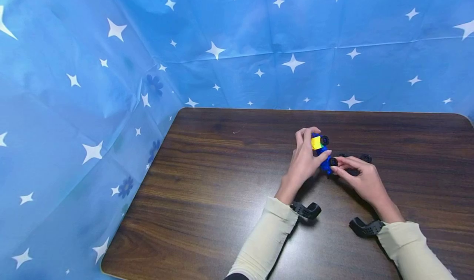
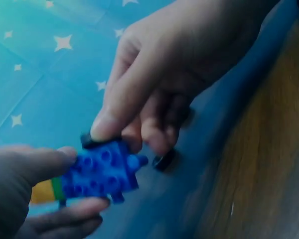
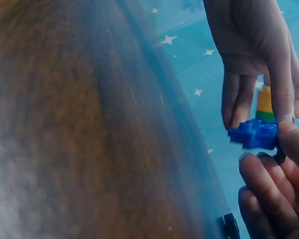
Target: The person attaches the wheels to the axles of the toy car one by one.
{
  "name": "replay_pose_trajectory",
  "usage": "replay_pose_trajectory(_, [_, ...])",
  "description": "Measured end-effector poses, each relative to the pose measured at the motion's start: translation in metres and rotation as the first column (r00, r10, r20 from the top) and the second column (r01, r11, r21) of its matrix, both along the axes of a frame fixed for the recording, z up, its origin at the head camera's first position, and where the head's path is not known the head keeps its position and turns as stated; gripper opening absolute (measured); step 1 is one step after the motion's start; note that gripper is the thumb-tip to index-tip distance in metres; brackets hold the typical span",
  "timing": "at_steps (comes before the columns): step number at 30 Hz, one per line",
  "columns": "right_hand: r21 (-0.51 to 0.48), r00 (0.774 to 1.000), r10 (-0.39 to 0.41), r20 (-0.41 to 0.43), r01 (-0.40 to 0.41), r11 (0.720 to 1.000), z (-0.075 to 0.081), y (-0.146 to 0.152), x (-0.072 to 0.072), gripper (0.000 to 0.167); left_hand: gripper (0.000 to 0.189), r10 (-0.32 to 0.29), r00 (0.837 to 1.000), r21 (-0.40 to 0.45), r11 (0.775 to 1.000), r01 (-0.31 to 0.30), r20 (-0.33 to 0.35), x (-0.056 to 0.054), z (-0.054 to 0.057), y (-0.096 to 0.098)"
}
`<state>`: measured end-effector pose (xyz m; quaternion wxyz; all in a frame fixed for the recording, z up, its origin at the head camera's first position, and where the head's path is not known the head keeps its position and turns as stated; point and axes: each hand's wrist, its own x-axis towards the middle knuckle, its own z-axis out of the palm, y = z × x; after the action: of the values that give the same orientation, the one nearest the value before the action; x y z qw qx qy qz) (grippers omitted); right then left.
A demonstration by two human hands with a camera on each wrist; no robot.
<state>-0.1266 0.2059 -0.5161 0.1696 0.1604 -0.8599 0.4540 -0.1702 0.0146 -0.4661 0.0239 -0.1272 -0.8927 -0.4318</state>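
Note:
A toy car built of blocks has a blue studded base (image 1: 326, 165) and a yellow block (image 1: 316, 143) over a thin green piece (image 3: 265, 115). My left hand (image 1: 303, 158) grips the car between thumb and fingers, tilted above the table. At its near end, my right hand (image 1: 364, 178) pinches a black wheel (image 1: 333, 161) against the base's side; whether it is fully seated I cannot tell. Another black wheel (image 1: 324, 140) sits by the yellow block. The left wrist view shows the base's studs and a bare blue axle stub (image 2: 137, 162) facing the camera.
Loose black wheels lie on the brown wooden table (image 1: 207, 181) behind the right hand; one wheel (image 1: 365, 158) shows clearly, others are partly hidden. Black wrist mounts (image 1: 306, 210) stick out from both cream sleeves. A blue star-patterned cloth (image 1: 252, 37) hangs behind and to the left.

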Motion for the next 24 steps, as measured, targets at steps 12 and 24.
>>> replay_pose_trajectory(12, [-0.111, 0.977, 0.030, 0.211, -0.006, 0.994, 0.006, 0.003, 0.001, 0.025, 0.040, -0.448, 0.894, -0.254, 0.867, 0.429, -0.018, -0.010, 0.002, -0.019])
replay_pose_trajectory(24, [-0.095, 0.913, 0.179, 0.365, -0.155, 0.983, 0.013, 0.014, 0.001, 0.031, 0.033, -0.505, 0.848, -0.606, 0.728, 0.319, -0.160, -0.009, 0.003, -0.022])
